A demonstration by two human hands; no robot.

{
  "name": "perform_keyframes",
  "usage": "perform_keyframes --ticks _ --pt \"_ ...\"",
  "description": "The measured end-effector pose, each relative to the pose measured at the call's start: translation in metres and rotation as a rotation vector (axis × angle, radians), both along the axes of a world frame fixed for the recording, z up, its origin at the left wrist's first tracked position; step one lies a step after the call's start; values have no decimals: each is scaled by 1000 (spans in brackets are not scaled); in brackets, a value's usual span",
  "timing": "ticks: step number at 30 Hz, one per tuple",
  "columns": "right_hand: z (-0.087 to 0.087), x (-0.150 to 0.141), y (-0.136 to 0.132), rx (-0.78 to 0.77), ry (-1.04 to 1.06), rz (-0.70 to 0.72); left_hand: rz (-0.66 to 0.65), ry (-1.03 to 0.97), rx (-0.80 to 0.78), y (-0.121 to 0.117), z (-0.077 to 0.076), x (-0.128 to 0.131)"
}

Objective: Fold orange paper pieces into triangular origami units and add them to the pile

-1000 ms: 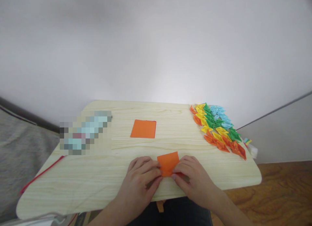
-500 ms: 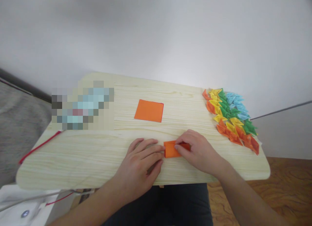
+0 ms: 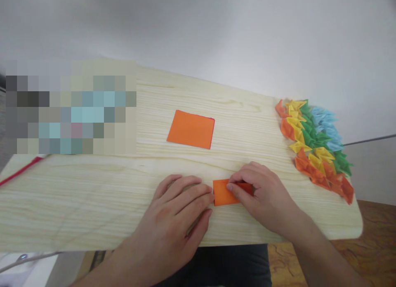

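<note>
A small piece of orange origami paper, folded into a narrow rectangle, lies near the table's front edge. My right hand pinches it between thumb and forefinger near its middle, covering part of its right side. Flat on the tabletop, my left hand has its fingers stretched out, the fingertips at the paper's left edge. Farther back lies a square of flat orange paper with a thin red edge showing on its right; neither hand touches it.
Rows of folded paper pieces in orange, yellow, green and light blue cover the table's right end. A pixelated patch hides an item at the left, near a red cord. A wall rises behind the wooden table.
The orange paper has gone from a taller piece held by both hands to a narrow folded rectangle. My right hand has moved onto its top; my left hand has flattened beside it. The view has shifted.
</note>
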State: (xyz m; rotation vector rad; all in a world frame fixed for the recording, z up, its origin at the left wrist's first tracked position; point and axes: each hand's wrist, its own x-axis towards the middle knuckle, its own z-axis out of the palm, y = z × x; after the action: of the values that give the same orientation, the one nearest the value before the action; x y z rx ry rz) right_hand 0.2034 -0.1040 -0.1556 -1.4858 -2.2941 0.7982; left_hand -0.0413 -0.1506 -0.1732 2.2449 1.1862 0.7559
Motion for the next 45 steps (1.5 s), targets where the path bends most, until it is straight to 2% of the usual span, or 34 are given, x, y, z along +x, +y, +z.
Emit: perform_keyframes --ticks 8,12,37,45 --pt "14 -6 5 -155 -73 -12 1 -18 -53 2 5 1" --pt "17 -7 7 -179 -101 -3 -7 0 -50 3 7 0" --pt "16 -10 8 -147 -179 38 -26 15 -42 0 0 -4" --pt "15 -11 7 -137 -188 41 -52 77 -12 -2 3 -3"
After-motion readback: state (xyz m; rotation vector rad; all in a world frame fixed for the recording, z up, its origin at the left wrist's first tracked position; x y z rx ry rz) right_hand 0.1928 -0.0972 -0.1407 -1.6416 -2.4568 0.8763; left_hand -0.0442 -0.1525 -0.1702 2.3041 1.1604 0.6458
